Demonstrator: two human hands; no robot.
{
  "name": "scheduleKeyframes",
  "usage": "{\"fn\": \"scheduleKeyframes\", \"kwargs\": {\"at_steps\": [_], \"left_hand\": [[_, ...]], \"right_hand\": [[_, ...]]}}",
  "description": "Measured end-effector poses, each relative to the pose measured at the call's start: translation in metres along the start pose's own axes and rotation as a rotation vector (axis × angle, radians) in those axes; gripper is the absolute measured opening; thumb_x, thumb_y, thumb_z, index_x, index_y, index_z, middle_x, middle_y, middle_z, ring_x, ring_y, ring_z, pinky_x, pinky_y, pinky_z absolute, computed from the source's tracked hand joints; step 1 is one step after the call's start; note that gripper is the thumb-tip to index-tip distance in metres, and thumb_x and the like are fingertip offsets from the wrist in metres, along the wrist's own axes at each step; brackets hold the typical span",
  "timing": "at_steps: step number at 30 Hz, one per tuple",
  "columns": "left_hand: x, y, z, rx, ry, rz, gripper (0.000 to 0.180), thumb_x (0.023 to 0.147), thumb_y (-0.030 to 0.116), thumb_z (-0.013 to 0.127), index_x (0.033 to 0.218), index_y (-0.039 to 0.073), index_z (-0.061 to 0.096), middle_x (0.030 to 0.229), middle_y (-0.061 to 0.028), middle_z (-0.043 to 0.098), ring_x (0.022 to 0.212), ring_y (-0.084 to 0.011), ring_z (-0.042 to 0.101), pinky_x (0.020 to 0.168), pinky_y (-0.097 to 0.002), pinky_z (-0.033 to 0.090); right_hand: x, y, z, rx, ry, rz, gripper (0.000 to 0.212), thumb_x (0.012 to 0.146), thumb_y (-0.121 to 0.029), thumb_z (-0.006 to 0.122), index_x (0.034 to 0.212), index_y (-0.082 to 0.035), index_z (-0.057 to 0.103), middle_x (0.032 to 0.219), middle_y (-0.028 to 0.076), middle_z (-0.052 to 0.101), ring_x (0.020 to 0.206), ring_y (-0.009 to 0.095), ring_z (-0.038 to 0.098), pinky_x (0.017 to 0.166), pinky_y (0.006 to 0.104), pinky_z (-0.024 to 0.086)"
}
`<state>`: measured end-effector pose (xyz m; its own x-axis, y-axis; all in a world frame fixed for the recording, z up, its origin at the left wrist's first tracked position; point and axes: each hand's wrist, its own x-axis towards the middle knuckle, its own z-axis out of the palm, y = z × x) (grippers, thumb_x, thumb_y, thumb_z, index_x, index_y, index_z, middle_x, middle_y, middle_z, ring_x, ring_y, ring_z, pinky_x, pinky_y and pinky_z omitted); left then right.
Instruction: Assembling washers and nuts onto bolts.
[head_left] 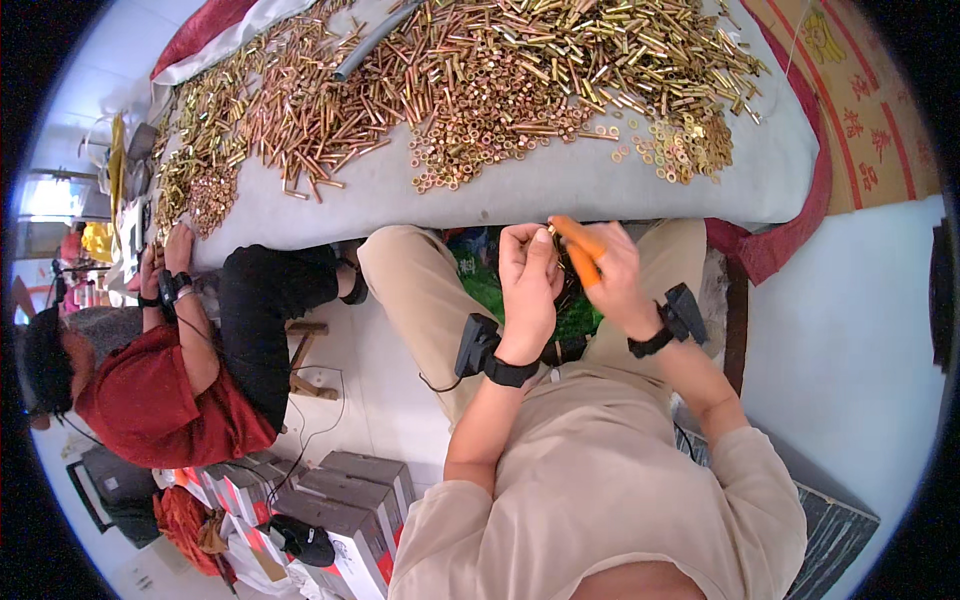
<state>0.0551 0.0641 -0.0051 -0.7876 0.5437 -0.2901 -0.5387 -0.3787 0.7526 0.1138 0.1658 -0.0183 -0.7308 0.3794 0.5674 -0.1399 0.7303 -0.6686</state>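
Both of my hands meet above my lap, just off the table's near edge. My left hand (530,285) is closed, thumb and fingers pinching a small brass-coloured metal piece (552,230) whose exact kind I cannot make out. My right hand (618,285) comes to the same piece from the right, fingers curled and a little blurred. Orange covers (580,238) appear to sit on its thumb and forefinger, their tips close against the piece. Beneath my hands, between my knees, lies a green printed bag (575,318), partly hidden.
On the grey-covered table (330,215) lie heaps of brass-coloured metal tubes or bolts (330,100), nuts (455,145) and washers (690,150). A grey rod (372,45) rests among them. At the left a co-worker in red (170,400) sits with hands at the table. Boxes (350,510) stand behind.
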Motion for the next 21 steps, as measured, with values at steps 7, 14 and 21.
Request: {"fn": "scheduleKeyframes", "kwargs": {"at_steps": [7, 14, 21], "left_hand": [[0.005, 0.004, -0.009, -0.063, 0.034, -0.051, 0.010, 0.091, 0.017, 0.049, 0.088, 0.009, 0.043, 0.061, 0.0035, 0.036, 0.047, -0.0023, 0.029, 0.036, -0.0166, 0.022], [0.006, 0.009, -0.014, -0.049, 0.048, -0.047, 0.009, 0.090, 0.015, 0.049, 0.088, 0.009, 0.043, 0.059, 0.0034, 0.036, 0.046, -0.0027, 0.029, 0.036, -0.0171, 0.021], [0.001, 0.008, -0.006, -0.029, -0.003, -0.035, 0.009, 0.090, 0.015, 0.050, 0.088, 0.009, 0.043, 0.059, 0.0030, 0.036, 0.046, -0.0029, 0.029, 0.035, -0.0168, 0.021]], "right_hand": [[0.067, 0.076, 0.027, -0.331, 0.089, 0.126, 0.015, 0.077, -0.013, 0.060, 0.090, -0.005, 0.058, 0.081, 0.011, 0.059, 0.076, 0.029, 0.056, 0.066, 0.0382, 0.044], [0.076, 0.102, 0.039, -0.512, 0.004, 0.113, 0.014, 0.077, -0.014, 0.061, 0.085, -0.005, 0.055, 0.081, 0.011, 0.057, 0.078, 0.029, 0.056, 0.067, 0.0387, 0.045], [0.069, 0.102, 0.032, -0.508, -0.001, 0.065, 0.013, 0.077, -0.014, 0.060, 0.086, -0.005, 0.054, 0.082, 0.010, 0.056, 0.082, 0.028, 0.055, 0.068, 0.0388, 0.045]]}}
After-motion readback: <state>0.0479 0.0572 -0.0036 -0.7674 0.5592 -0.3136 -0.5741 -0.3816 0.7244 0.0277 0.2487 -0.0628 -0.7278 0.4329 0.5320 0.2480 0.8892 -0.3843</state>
